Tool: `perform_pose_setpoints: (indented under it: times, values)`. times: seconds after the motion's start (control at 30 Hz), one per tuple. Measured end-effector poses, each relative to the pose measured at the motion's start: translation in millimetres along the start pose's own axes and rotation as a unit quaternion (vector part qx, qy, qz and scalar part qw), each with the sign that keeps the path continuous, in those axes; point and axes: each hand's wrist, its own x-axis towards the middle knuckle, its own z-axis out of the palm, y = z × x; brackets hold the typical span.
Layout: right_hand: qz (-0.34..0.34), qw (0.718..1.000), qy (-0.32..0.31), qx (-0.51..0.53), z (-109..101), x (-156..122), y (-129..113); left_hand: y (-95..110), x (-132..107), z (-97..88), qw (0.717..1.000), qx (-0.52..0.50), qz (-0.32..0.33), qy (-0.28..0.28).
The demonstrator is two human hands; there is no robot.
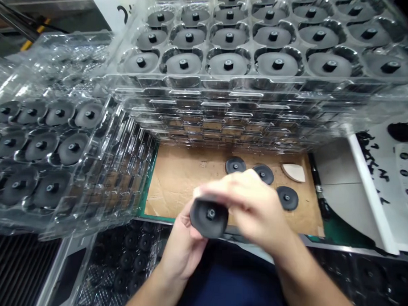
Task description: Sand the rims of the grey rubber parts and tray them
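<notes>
A round black rubber-looking disc (206, 224) with a raised stud at its centre is tilted towards me over the front of the cardboard. My left hand (186, 246) grips it from the left and below. My right hand (245, 201), blurred, reaches over its upper edge with fingers curled and together. Whether those fingers pinch anything is hidden. Beyond the right hand on the cardboard sheet (176, 179) lie similar discs: one at the back (236, 165), a second (264, 174) partly behind the hand, and a third (287, 198) to the right.
A tall stack of clear plastic trays (226, 95) holding discs stands at the back. Another tray stack (89, 184) is at left. A pale quarter-round piece (294, 172) and a dark pen-like tool (319, 192) lie at right, beside a white panel edge (373, 190).
</notes>
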Motion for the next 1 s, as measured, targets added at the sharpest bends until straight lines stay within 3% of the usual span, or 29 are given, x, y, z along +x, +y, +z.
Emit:
perform_pose_setpoints:
  times: [0.07,0.1,0.27,0.4,0.47,0.5,0.53,0.6,0.67,0.73,0.87,0.9,1.0]
  values:
    - [0.148,0.989,-0.010,-0.018,11,-12,26,3,2,-3.5,1.000,-0.030,-0.007,0.002]
    - [0.175,0.984,-0.023,-0.022,18,-22,37,5,3,-5.6,0.999,-0.046,-0.008,0.006]
    - [0.195,0.979,-0.062,-0.001,54,-69,64,10,5,-12.0,0.997,-0.073,-0.013,0.015]
    - [0.234,0.972,0.008,-0.001,40,-53,42,7,3,-7.1,0.998,-0.063,-0.025,-0.001]
    - [0.224,0.971,0.077,-0.004,25,-33,18,6,2,-3.7,0.998,-0.053,-0.022,-0.012]
    - [0.182,0.975,0.126,0.009,20,-24,5,5,1,-2.6,0.998,-0.048,-0.024,-0.015]
    - [0.120,0.983,0.134,0.016,16,-16,-7,6,0,-2.0,0.999,-0.042,-0.031,-0.015]
    - [0.040,0.995,0.080,0.043,12,-7,-25,7,-1,-2.5,0.998,-0.031,-0.052,-0.003]
    - [0.038,0.996,-0.035,0.076,10,-5,-33,9,-1,-3.5,0.997,-0.025,-0.066,0.019]
    - [0.062,0.990,-0.097,0.080,11,-5,-33,9,-2,-3.4,0.997,-0.018,-0.071,0.020]
    - [0.018,0.999,0.028,0.021,14,-5,-26,8,-2,-1.8,0.996,-0.025,-0.081,-0.038]
    - [0.005,0.999,0.025,0.036,12,-7,-26,8,-2,-2.8,0.995,-0.032,-0.078,-0.049]
    - [0.018,0.993,-0.078,0.089,0,-19,-26,10,0,-9.2,0.993,-0.041,-0.078,-0.076]
